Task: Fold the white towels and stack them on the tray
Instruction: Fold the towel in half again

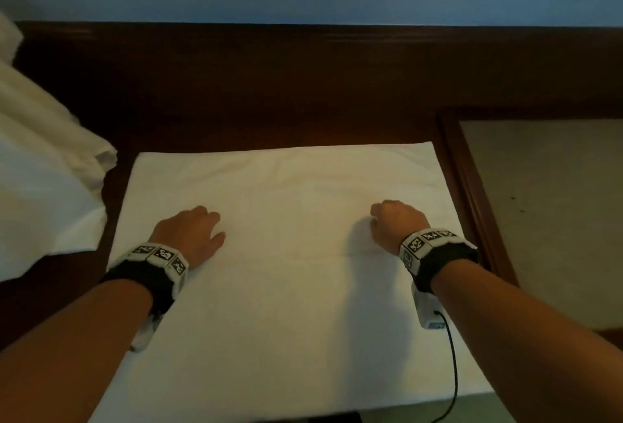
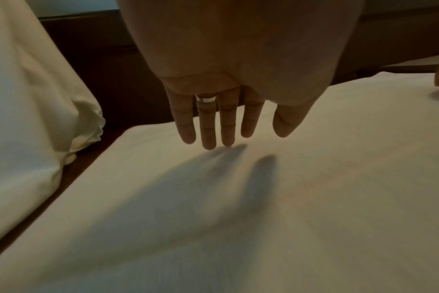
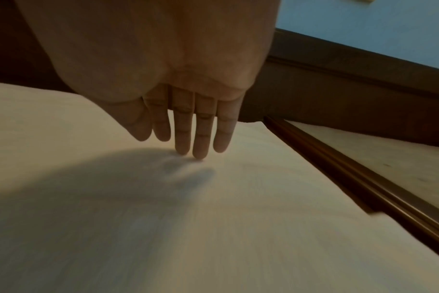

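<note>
A white towel (image 1: 293, 207) lies spread flat on the dark wooden table, its near edge hanging over the front. My left hand (image 1: 192, 230) is over its left half. In the left wrist view the straight fingers (image 2: 208, 126) point down, their tips at the cloth (image 2: 313, 198). My right hand (image 1: 394, 220) is over the right half, and its straight fingertips (image 3: 198, 146) press a small dimple into the towel (image 3: 238, 218). Neither hand holds anything. The tray (image 1: 472, 193), brown-rimmed with a beige floor, sits just right of the towel.
A heap of loose white towels (image 1: 43, 169) lies at the left, close to the spread towel's left edge (image 2: 25, 119). The tray's rim (image 3: 351, 174) runs right beside the towel. Behind the table are a dark wooden ledge (image 1: 303, 62) and a blue wall. A black cable (image 1: 451, 372) hangs from my right wristband.
</note>
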### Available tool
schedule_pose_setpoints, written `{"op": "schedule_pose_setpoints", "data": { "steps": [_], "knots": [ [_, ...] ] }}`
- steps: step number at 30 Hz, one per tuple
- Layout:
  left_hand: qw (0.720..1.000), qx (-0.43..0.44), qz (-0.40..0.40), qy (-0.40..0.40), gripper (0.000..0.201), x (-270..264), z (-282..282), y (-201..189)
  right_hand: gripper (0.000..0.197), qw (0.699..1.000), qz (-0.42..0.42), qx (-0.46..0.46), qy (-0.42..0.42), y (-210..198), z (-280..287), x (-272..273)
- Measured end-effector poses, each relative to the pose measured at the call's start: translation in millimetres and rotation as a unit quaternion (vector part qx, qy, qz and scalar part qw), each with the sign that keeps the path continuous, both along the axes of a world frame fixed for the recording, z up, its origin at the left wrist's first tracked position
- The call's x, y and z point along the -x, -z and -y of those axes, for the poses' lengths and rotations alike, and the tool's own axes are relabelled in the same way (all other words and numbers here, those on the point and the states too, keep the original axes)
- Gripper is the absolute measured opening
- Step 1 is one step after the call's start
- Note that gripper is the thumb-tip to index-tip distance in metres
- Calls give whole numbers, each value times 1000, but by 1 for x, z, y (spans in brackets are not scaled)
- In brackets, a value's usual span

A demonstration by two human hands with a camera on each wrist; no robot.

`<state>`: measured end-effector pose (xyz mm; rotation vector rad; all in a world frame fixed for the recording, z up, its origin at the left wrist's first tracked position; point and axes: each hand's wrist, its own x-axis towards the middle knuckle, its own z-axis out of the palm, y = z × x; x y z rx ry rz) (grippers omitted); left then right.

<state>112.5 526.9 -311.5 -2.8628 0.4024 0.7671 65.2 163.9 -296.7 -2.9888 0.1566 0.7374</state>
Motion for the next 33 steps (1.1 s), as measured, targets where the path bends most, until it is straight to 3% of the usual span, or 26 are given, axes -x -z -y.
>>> {"op": "schedule_pose_setpoints", "data": {
  "steps": [8,12,14,18,25,33],
  "knots": [
    [996,33,9,-87,48,-108,8,21,37,999,29,-24,-21,24,44,-115],
    [994,13,11,-106,60,-138,5,28,50,999,32,-22,-26,34,61,-146],
    [995,0,16,-97,64,-148,2,33,62,999,26,-18,-35,37,68,-157],
    [997,-8,51,-54,67,-161,4,38,65,999,29,-13,-39,40,77,-171],
    [990,14,141,-28,22,-175,21,36,38,996,83,-9,-41,42,81,-179],
    [977,81,197,17,24,-156,16,23,24,997,67,-17,-36,20,82,-164]
  ]
}}
